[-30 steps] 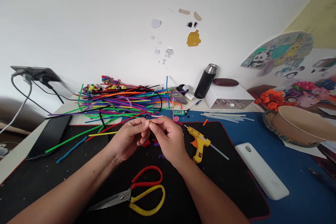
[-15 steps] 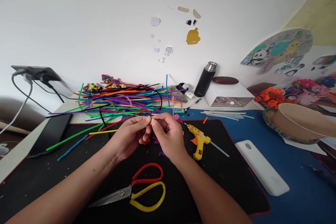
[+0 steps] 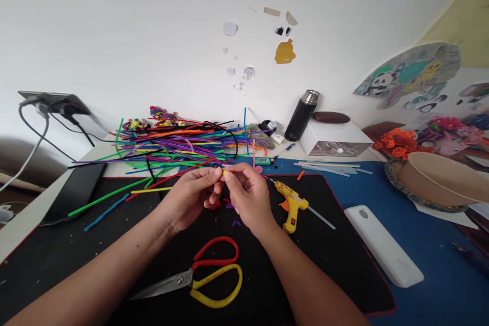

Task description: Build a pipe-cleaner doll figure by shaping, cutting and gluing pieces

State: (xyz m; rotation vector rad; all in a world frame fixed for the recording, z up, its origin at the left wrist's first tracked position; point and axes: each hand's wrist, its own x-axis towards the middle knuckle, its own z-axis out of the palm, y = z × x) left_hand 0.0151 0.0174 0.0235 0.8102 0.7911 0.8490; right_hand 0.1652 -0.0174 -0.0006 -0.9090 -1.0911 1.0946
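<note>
Pinching a small yellow piece (image 3: 224, 173), hands (image 3: 194, 191) (image 3: 250, 198) close together above black mat (image 3: 317, 265), white box (image 3: 323, 132) holding possibly thin sticks (image 3: 327, 149)

The table (image 3: 439, 270) shows blue on the right and a pale strip along the wall and down the left, with a red-edged black mat (image 3: 317, 275) over its middle. On the mat lie scissors (image 3: 187, 277) with one red and one yellow handle, a yellow glue gun (image 3: 293, 206) and a small purple curl (image 3: 236, 223). A multicoloured heap of fuzzy stems (image 3: 179, 143) covers the back left, some reaching onto the mat. A white oblong case (image 3: 384, 247) and thin translucent sticks (image 3: 332, 168) lie on the blue; a black flask (image 3: 301, 117) stands beside a white box (image 3: 321, 137) at the wall.
</note>
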